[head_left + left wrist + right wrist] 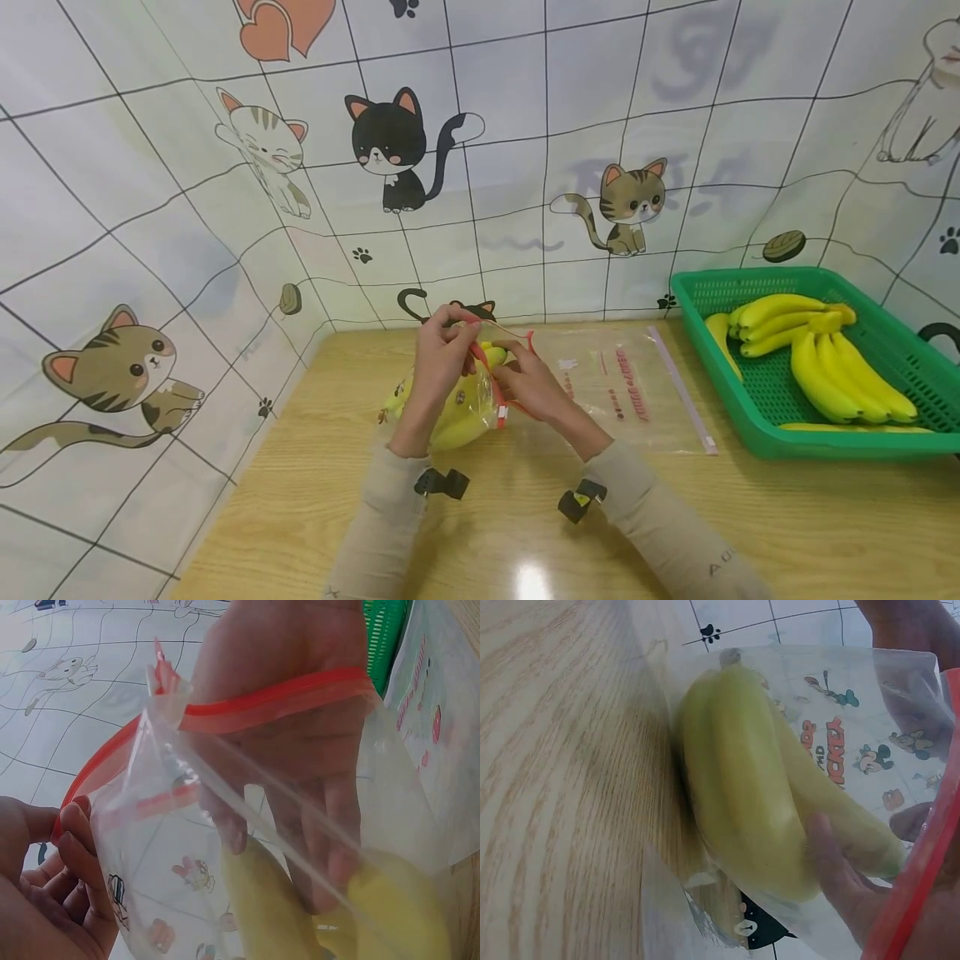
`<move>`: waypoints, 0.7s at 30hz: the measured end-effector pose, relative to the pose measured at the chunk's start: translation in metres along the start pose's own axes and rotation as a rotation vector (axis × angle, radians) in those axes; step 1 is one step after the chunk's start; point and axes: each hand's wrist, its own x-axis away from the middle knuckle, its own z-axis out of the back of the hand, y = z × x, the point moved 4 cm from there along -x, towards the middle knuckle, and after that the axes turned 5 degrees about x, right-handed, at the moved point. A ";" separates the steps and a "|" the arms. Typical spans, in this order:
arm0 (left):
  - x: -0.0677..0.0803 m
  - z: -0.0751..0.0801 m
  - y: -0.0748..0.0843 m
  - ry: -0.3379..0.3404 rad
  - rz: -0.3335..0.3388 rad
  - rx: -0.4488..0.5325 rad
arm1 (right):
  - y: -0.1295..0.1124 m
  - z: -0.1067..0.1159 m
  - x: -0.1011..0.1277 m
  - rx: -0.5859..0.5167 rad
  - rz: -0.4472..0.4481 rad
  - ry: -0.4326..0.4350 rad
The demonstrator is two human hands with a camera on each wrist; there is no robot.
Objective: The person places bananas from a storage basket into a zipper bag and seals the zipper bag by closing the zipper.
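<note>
A clear zip bag [482, 392] with a red zip edge [277, 701] and cartoon prints stands at the middle of the table. Inside it lies a bunch of yellow bananas [742, 772]. My left hand [442, 350] pinches the red edge between thumb and fingers, keeping the mouth apart. Through that mouth my right hand [532, 383] reaches into the bag. Its fingers look nearly straight in the left wrist view and touch the bananas, while the thumb [836, 862] rests against one in the right wrist view. Some fingertips are hidden among the fruit.
Flat on the table, right of the filled bag, lies another clear zip bag [600, 392] with red print and a pale purple zip. A green plastic basket [772, 442] with more bananas [840, 367] stands at the right. A cat-patterned wall covering [510, 208] borders the table's back.
</note>
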 end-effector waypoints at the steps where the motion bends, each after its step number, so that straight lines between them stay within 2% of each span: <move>1: 0.000 0.000 0.000 0.001 -0.001 0.001 | 0.000 0.000 0.000 0.003 0.001 -0.006; 12: 0.000 0.001 0.000 0.009 0.010 0.016 | -0.005 0.003 0.005 0.142 -0.017 -0.057; 17: 0.000 0.002 0.000 0.011 0.011 0.011 | -0.009 0.005 0.007 0.194 0.003 -0.090; 21: 0.000 0.002 0.000 0.017 0.012 0.006 | -0.013 0.006 0.009 0.237 0.005 -0.083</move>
